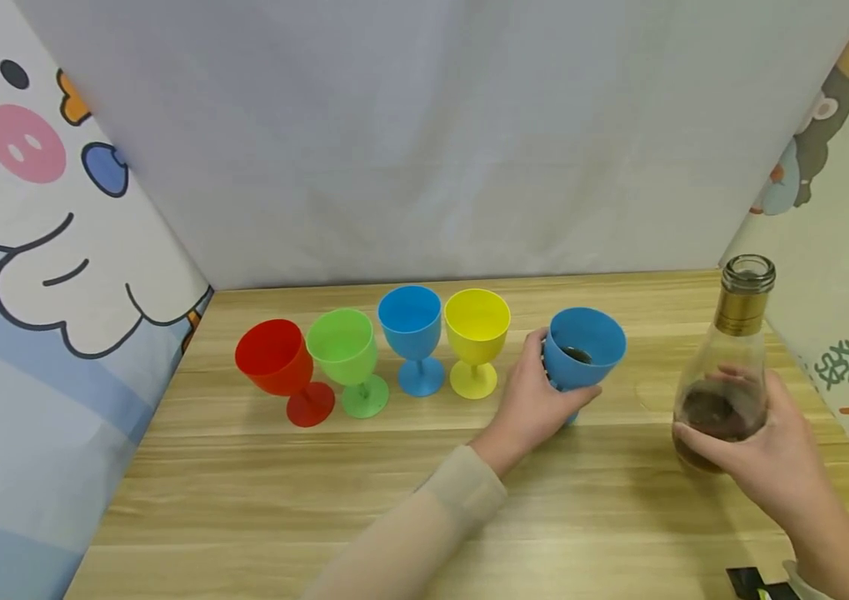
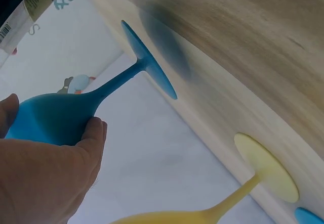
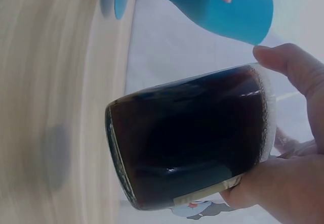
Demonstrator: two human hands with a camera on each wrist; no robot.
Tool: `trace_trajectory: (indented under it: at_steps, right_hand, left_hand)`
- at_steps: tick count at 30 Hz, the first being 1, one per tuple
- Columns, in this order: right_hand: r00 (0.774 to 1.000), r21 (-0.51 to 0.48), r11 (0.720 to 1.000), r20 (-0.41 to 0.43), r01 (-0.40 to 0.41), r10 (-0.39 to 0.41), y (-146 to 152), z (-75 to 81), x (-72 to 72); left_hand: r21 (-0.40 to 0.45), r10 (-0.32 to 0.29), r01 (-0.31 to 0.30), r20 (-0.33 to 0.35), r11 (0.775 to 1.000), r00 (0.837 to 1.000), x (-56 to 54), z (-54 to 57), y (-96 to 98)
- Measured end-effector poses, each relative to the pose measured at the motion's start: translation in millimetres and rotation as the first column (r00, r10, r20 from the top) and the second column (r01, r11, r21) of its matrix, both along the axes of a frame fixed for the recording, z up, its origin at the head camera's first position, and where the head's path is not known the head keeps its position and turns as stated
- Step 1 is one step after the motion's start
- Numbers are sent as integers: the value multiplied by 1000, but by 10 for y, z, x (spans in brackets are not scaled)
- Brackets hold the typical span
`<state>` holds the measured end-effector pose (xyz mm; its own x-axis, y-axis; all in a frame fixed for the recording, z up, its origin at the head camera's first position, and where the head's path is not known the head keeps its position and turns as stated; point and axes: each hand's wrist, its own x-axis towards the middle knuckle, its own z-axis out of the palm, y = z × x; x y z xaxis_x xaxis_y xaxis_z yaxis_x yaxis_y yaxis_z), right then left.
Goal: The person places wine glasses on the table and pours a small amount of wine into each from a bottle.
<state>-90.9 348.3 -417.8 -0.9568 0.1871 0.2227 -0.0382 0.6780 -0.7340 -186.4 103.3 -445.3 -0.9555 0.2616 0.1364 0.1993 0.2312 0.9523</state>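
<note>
My left hand grips the bowl of a blue goblet with a little dark liquid in it. The left wrist view shows this goblet's stem and foot raised a little off the table, its shadow apart from it. In my right hand I hold a clear glass bottle with a gold neck band and an uncapped mouth. Dark liquid with froth at its top edge fills the lower part of the bottle. The right wrist view has the bottle's base off the table.
Left of my hands stand a red goblet, a green goblet, another blue goblet and a yellow goblet on the wood-grain table. A pale wall rises behind. A small black object lies at the lower right.
</note>
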Motion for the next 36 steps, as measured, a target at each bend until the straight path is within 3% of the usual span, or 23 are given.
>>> trace_trajectory:
  at_steps: [14, 29, 36]
  right_hand:
    - [1000, -24, 1000, 10, 7, -7, 4, -71, -15]
    - [1000, -64, 998, 22, -13, 14, -15, -94, -24]
    - [1000, -39, 999, 24, -2, 3, -28, -92, -25]
  left_hand:
    - [4, 24, -24, -31, 1000, 999, -158, -89, 99]
    - [29, 30, -31, 23, 999, 999, -322, -132, 99]
    - [39, 9, -10, 34, 999, 999, -331, -145, 93]
